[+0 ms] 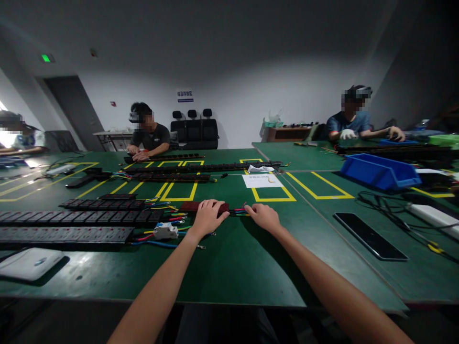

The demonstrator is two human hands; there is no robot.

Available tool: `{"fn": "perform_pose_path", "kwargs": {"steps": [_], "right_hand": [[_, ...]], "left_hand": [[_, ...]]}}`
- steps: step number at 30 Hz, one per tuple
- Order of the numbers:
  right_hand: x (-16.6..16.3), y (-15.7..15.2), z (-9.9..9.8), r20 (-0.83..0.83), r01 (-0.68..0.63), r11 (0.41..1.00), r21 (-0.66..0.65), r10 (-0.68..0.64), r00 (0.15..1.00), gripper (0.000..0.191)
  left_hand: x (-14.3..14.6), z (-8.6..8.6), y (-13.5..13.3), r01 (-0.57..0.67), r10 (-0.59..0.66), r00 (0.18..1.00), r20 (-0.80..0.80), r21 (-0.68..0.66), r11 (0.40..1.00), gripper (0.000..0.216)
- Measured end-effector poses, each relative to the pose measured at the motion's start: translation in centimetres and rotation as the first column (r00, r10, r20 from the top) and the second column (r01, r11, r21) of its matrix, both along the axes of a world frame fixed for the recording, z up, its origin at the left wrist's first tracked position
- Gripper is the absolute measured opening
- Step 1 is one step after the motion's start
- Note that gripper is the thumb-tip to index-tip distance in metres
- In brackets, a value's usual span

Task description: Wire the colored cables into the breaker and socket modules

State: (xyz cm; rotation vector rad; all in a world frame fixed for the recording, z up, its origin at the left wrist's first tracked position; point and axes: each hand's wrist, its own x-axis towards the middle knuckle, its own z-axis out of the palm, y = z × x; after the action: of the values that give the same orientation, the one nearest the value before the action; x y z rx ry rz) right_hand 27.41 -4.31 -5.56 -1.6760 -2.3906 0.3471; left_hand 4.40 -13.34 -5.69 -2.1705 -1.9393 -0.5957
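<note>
My left hand (209,219) lies over a short dark red strip (190,206), its fingers across the top and its thumb at the right end. Out of that end runs a bundle of thin coloured wires (237,211). My right hand (264,217) is closed at the wires' far ends, fingertips mostly hidden. To the left lie several black socket strips (79,217) with coloured leads ending in metal lugs. A white circuit breaker (165,231) sits among the leads, close to my left forearm.
On the green table (229,267) are a phone (369,235), a blue bin (380,171), black cables (385,215), a white device (32,263) and a paper sheet (260,181). Longer black strips (201,167) lie farther back. Other people work across the table.
</note>
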Motion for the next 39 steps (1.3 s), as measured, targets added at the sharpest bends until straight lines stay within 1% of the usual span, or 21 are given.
{"fn": "perform_pose_path", "kwargs": {"steps": [2,7,10,12,23,27,31,36,39], "right_hand": [[0.0,0.1,-0.1,-0.027,0.010,1.000,-0.008,-0.010,1.000,0.057],[0.2,0.2,0.0,-0.080,0.009,0.999,-0.035,-0.012,0.997,0.045],[0.2,0.2,0.2,-0.114,0.021,0.997,-0.068,-0.029,0.993,0.042],[0.1,0.3,0.2,-0.126,0.031,0.997,-0.064,-0.039,0.991,0.041],[0.1,-0.1,-0.1,-0.057,0.008,1.000,0.027,-0.007,0.998,0.046],[0.1,-0.1,-0.1,-0.049,0.001,1.000,0.026,0.000,0.999,0.054],[0.4,0.2,0.1,-0.042,0.034,0.999,0.025,-0.033,0.999,0.060],[1.3,0.8,0.4,-0.042,0.099,0.995,0.033,-0.098,0.994,0.057],[1.7,1.2,0.3,-0.046,0.091,0.994,0.057,-0.089,0.995,0.051]], "left_hand": [[0.0,0.1,0.0,-0.001,0.001,1.000,0.002,-0.004,1.000,0.049],[0.2,0.3,-0.1,-0.005,0.005,1.000,0.003,-0.014,1.000,0.049],[0.2,0.4,-0.1,-0.010,0.010,1.000,0.005,-0.017,1.000,0.048],[0.2,0.5,-0.1,-0.011,0.011,1.000,0.008,-0.022,1.000,0.048],[0.2,0.5,0.0,-0.006,0.006,1.000,0.000,-0.012,1.000,0.048],[0.1,0.4,0.1,0.001,-0.001,1.000,0.004,-0.009,1.000,0.049],[0.1,0.5,0.1,0.004,-0.004,1.000,0.004,-0.016,1.000,0.049],[0.2,0.6,0.0,0.003,-0.003,1.000,0.004,-0.026,1.000,0.049],[0.2,0.5,0.0,0.004,-0.004,1.000,0.002,-0.014,1.000,0.049]]}}
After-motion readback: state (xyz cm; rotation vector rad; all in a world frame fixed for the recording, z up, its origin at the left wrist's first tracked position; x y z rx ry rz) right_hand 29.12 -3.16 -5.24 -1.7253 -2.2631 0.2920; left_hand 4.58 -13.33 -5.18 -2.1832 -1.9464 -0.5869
